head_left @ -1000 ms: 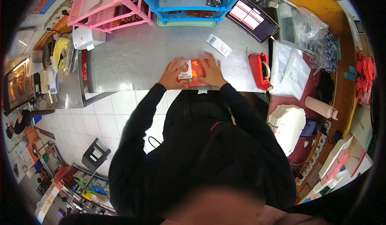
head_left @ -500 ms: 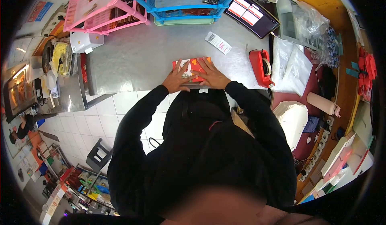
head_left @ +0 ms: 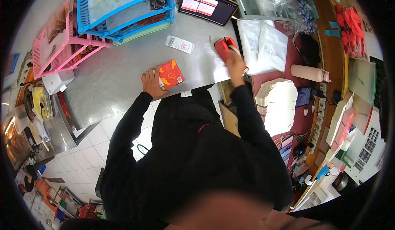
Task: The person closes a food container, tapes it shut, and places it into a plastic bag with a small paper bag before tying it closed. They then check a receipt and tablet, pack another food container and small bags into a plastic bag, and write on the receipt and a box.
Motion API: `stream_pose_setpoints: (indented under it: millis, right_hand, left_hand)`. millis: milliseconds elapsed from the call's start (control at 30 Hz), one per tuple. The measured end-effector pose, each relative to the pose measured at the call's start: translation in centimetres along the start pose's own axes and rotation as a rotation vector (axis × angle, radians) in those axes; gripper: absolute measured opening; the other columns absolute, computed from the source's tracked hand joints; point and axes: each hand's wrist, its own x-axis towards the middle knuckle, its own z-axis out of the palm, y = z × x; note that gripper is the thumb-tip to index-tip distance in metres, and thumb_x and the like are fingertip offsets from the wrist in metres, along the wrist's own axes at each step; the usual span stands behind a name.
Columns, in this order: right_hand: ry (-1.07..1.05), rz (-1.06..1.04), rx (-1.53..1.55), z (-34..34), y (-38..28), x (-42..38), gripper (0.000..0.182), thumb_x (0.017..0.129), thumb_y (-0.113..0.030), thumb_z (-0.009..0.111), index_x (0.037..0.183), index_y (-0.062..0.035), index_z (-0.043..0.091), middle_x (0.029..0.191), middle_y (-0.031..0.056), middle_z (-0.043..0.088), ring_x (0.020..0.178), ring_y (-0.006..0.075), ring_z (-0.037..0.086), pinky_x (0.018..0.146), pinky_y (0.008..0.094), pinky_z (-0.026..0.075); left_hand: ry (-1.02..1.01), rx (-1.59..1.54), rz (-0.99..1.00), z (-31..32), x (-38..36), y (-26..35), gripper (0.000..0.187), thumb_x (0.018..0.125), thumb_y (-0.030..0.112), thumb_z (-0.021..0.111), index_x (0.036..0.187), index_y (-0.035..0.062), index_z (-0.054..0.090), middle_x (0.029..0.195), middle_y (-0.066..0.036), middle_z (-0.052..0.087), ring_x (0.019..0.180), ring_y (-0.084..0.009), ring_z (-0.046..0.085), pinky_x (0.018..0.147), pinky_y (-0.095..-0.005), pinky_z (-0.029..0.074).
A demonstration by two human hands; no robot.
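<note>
On the metal table (head_left: 119, 61) lies a red box (head_left: 170, 74) with yellow shapes, near the front edge. My left hand (head_left: 153, 83) rests on the left part of this box, its fingers spread. At the red tape dispenser (head_left: 222, 49), my right hand (head_left: 235, 69) reaches over the tape roll's side; its fingers are blurred, so their grip cannot be made out. A white printed slip (head_left: 180, 44) lies flat between the box and the tablet (head_left: 208, 5).
Blue trays (head_left: 123, 34) and pink baskets (head_left: 68, 55) stand at the back left. Right of the dispenser are clear plastic bags (head_left: 263, 45), a stack of white folded card (head_left: 276, 106) and a pink bottle (head_left: 308, 73). A person (head_left: 29, 178) is far left.
My right hand has left the box and moved right to the tape dispenser. My left hand stays on the box. The view has turned to the right.
</note>
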Motion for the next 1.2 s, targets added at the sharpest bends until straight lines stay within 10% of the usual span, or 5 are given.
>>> stream_pose_setpoints:
  millis: [200,433,700,900,1200]
  right_hand:
    - [-0.526,1.118,0.483,-8.4,7.8,2.6,0.041,0.088,-0.023,0.061,0.117,0.0028,0.05,0.084,0.0133,0.064,0.054,0.0217,0.064,0.047,0.0275,0.052]
    - [-0.419,0.864,-0.023,-13.7,5.2,-1.3,0.025,0.08,-0.025,0.072,0.073,-0.0017,0.064,0.052,0.0036,0.056,0.041,0.0082,0.049,0.039,0.0237,0.038]
    - [-0.751,0.677,-0.463,-10.9,17.8,-8.3,0.032,0.076,-0.038,0.07,0.078,-0.0064,0.072,0.054,0.0058,0.061,0.047,0.0137,0.058,0.047,0.0322,0.045]
    - [-0.654,0.806,0.491,-4.5,-3.7,-5.0,0.024,0.08,-0.028,0.072,0.081,-0.0047,0.071,0.055,-0.0036,0.051,0.042,0.0048,0.045,0.04,0.0186,0.032]
    - [-0.513,0.49,0.15,2.3,-10.1,-5.1,0.05,0.072,-0.031,0.079,0.047,-0.0032,0.047,0.043,-0.0021,0.041,0.044,0.0042,0.032,0.041,0.0233,0.028]
  left_hand:
    - [-0.116,-0.004,-0.05,0.3,2.2,2.0,0.118,0.045,0.042,0.082,0.141,0.0127,0.02,0.114,-0.016,0.039,0.11,-0.0351,0.039,0.092,-0.0506,0.029]
    - [-0.255,-0.031,-0.103,0.1,4.2,3.9,0.122,0.045,0.044,0.083,0.142,0.0133,0.017,0.118,-0.017,0.038,0.114,-0.0352,0.038,0.093,-0.0503,0.03]
    - [-0.239,-0.16,-0.229,-1.4,4.2,5.4,0.117,0.044,0.044,0.082,0.141,0.0132,0.023,0.116,-0.018,0.042,0.111,-0.0364,0.041,0.091,-0.0486,0.032]
    - [0.039,-0.125,-0.364,-3.3,3.3,12.0,0.112,0.045,0.043,0.082,0.139,0.0138,0.028,0.112,-0.017,0.043,0.11,-0.0338,0.041,0.088,-0.0482,0.03]
    - [0.163,-0.302,-0.468,-6.7,1.2,12.4,0.105,0.049,0.039,0.081,0.136,0.0123,0.03,0.114,-0.017,0.044,0.111,-0.0338,0.042,0.091,-0.0496,0.031]
